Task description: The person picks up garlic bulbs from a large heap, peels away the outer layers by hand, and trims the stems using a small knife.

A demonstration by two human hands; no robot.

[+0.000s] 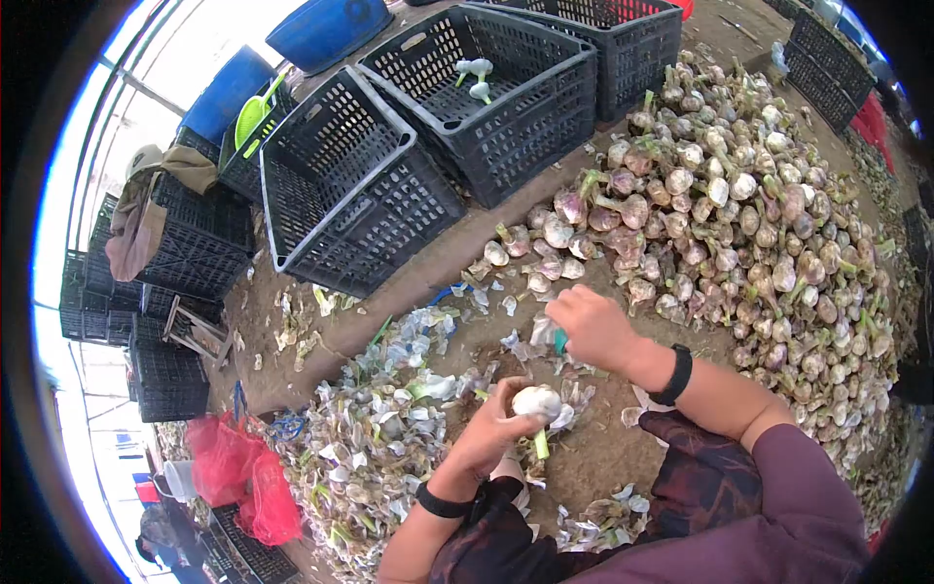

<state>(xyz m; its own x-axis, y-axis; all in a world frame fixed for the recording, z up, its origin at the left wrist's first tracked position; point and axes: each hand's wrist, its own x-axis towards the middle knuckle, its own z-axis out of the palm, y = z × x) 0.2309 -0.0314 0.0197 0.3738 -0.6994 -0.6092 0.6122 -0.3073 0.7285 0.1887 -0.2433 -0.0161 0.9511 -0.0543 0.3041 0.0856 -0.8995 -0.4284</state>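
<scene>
My left hand (491,428) is closed around a white garlic bulb (537,401), its cut green stem pointing down. Just above and to the right, my right hand (593,329) is closed, apart from the bulb. A small teal piece (560,341) shows under its fingers; the rest is hidden in the fist, and I cannot tell what it is. Loose papery skins (574,399) lie on the bare soil below both hands. To the right rises a big heap of unpeeled garlic bulbs (739,224), some with stems.
Black plastic crates (525,127) stand in a row ahead; one holds a few white bulbs (477,78). A mound of peeled skins (379,438) spreads on the left. Further left are red mesh bags (243,477), stacked crates (204,238) and a green scoop (255,119). Blue barrels (326,34) stand behind.
</scene>
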